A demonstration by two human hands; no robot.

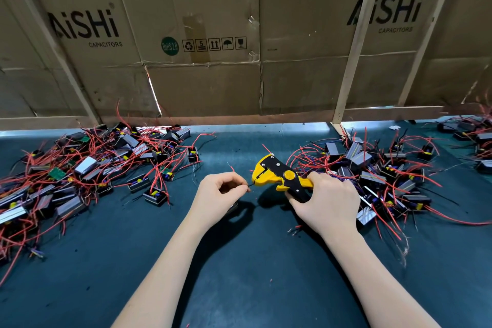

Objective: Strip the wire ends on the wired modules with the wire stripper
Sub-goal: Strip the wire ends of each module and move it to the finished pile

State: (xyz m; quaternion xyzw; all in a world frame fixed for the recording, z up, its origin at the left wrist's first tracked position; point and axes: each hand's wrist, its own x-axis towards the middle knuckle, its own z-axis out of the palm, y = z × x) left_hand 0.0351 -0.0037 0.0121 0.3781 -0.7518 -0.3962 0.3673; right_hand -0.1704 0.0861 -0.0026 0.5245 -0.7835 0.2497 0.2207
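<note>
Wire end: a dark wire (250,186) pinched at the left hand's (219,194) fingertips, its tip just at the stripper's mouth.
Wire stripper (279,177): right hand (326,204) wrapped around its handles.
Module: hidden beneath the left palm, I judge.
Risk: a loose pinch lets the wire slip out; a skewed entry could nick strands.
Piles: wired modules (87,165) left of the fingers, another heap (378,173) right.

- wire stripper (279,177): yellow/black moulded plastic, slight sheen
- module wires (170,138): red plastic insulation, glossy
- module cases (359,161), 3 o'clock pile: grey, metallic-looking, shiny
- table mat (239,261): dark teal, matt
- cardboard wall (202,82), 12 o'clock: brown, matt, creased
- battens (356,42): bare wood
</note>
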